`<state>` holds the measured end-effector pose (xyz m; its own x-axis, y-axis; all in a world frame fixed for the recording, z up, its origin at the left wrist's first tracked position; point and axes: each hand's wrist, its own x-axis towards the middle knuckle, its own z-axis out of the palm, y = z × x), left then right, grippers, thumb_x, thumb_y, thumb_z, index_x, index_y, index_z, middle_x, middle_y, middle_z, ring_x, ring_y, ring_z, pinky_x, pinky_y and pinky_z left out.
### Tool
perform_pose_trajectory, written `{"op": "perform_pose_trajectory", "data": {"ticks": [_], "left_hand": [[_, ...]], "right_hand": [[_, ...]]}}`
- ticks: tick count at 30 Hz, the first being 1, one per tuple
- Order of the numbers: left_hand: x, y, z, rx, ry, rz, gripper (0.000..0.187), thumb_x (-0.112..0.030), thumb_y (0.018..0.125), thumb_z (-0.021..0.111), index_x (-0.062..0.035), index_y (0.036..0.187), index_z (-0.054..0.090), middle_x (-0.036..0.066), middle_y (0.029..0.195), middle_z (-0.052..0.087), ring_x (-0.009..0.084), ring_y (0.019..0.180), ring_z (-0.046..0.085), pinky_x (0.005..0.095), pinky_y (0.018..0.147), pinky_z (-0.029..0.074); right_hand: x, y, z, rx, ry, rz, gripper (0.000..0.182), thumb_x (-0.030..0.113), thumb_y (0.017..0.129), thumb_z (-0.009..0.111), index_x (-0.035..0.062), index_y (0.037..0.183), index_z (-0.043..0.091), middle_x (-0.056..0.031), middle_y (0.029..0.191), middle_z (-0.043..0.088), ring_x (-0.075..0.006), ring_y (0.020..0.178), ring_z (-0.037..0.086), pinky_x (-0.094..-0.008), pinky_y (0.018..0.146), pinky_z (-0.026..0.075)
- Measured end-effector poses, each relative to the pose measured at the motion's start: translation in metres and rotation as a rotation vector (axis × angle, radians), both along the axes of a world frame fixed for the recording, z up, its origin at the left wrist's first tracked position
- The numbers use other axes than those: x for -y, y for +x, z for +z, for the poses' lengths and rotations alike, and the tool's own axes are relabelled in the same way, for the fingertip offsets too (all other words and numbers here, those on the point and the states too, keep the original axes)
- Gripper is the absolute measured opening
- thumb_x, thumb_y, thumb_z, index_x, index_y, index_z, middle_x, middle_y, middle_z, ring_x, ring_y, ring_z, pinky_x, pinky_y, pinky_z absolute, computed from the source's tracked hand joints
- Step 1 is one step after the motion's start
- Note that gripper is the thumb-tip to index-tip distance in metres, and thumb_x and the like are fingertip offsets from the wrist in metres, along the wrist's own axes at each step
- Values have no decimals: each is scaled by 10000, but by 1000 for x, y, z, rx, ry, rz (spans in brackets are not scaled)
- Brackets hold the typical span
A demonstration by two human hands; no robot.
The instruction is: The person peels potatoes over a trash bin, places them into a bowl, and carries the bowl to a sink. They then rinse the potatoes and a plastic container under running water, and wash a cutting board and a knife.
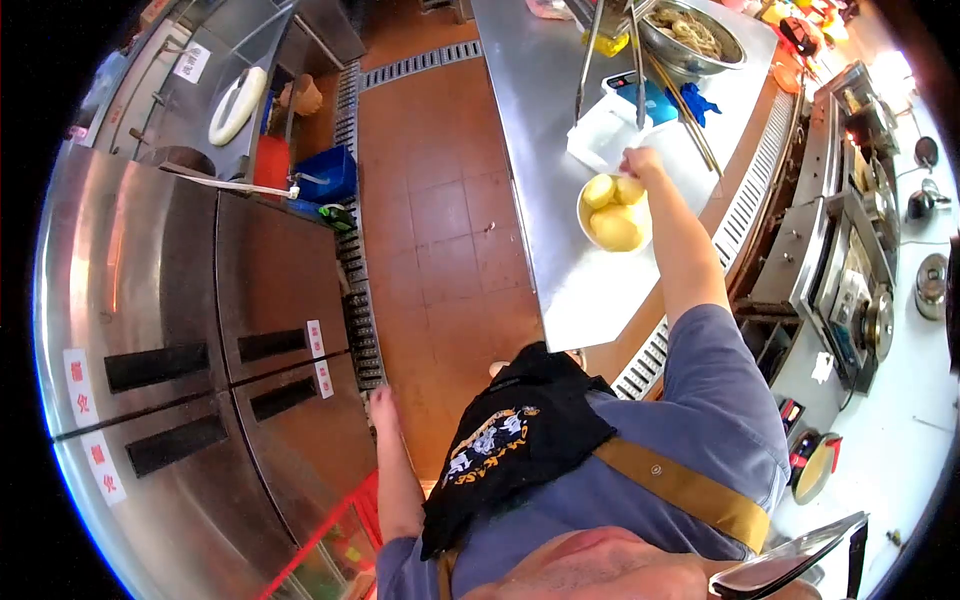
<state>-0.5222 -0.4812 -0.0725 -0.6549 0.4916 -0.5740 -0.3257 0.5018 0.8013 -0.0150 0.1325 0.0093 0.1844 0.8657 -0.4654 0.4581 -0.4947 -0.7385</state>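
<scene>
My right hand (640,160) reaches out over the steel counter (560,270), fingers curled at the near corner of a white tub (603,132). Just below the hand sits a white bowl (583,222) of peeled yellow potatoes (614,226). My left hand (383,402) hangs by my side over the red floor tiles, holding nothing, close to the steel fridge doors (270,330). A black apron and a blue shirt cover my body in the lower middle of the view.
A metal bowl of noodles (692,38), long tongs (590,60) and a blue item (655,100) stand farther along the counter. Stoves and pots (932,285) line the right side. A blue crate (328,172) and a floor drain (352,250) lie at the left.
</scene>
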Motion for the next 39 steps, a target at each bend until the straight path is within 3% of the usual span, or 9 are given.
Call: {"op": "perform_pose_trajectory", "data": {"ticks": [2, 7, 10, 16, 20, 24, 28, 30, 39], "left_hand": [[-88, -12, 39, 11, -29, -159, 230, -220, 923, 575, -35, 1058, 561, 5, 781, 516, 93, 650, 477, 239, 553, 395], [-277, 37, 104, -358, 165, -717, 375, -223, 912, 616, -30, 1229, 558, 63, 1071, 611, 125, 936, 577, 268, 784, 472], [-363, 79, 136, 175, 231, -699, 479, -276, 917, 611, -112, 1338, 454, 88, 1124, 605, 170, 971, 586, 316, 761, 488], [-428, 48, 133, 283, 186, -734, 473, -190, 904, 540, -111, 1348, 397, 82, 1070, 617, 180, 870, 627, 306, 582, 502], [-429, -17, 133, 375, 165, -536, 416, -115, 865, 533, -109, 1276, 466, 70, 1018, 635, 157, 788, 626, 274, 533, 494], [-425, -103, 70, 358, 200, -308, 269, -134, 872, 556, -68, 1130, 514, 70, 979, 607, 178, 816, 608, 334, 670, 534], [-443, -170, 66, 274, 72, -12, 430, -236, 875, 581, -121, 1267, 447, 58, 1021, 595, 183, 806, 583, 343, 575, 481], [-466, -216, 55, 248, 204, 118, 422, -253, 859, 613, -167, 1249, 477, 24, 974, 596, 165, 780, 588, 292, 497, 466], [-616, -434, 95, 56, 312, 347, 439, -255, 874, 598, -153, 1274, 449, 52, 1078, 595, 160, 848, 583, 294, 563, 458]], "right_hand": [[-2, 0, 23, 304, 70, 123, 472, 444, 808, 516, 19, 755, 712, -115, 713, 698, -222, 668, 671, -356, 722, 525], [29, -55, 81, 456, 161, 136, 413, 412, 786, 581, 20, 791, 712, -167, 779, 698, -317, 814, 683, -414, 770, 521], [81, -115, 60, 458, 509, 214, 361, 395, 774, 635, 42, 818, 701, -191, 821, 683, -365, 818, 667, -444, 760, 526], [195, -219, 66, -275, 209, 92, 260, 266, 881, 600, 24, 965, 642, -133, 857, 678, -242, 811, 654, -350, 720, 504], [244, -197, 15, -1043, 16, -681, 426, 234, 945, 555, 77, 1296, 372, -172, 1148, 597, -286, 976, 603, -406, 792, 510], [254, -131, -78, -911, 357, -505, 469, 394, 992, 381, 46, 1300, 452, -169, 1324, 506, -301, 1130, 535, -447, 918, 468], [218, -80, -119, -1438, 477, -592, 521, 318, 940, 512, -54, 1297, 435, -212, 1195, 554, -287, 1085, 559, -413, 997, 440], [190, -108, -63, -1161, 653, -1241, 410, 244, 922, 528, -35, 1221, 512, -184, 1047, 621, -269, 966, 613, -336, 877, 519], [139, -214, -38, -680, 312, -1127, 367, 185, 907, 540, -16, 1214, 530, -163, 1134, 598, -255, 1049, 576, -343, 916, 492]]}}
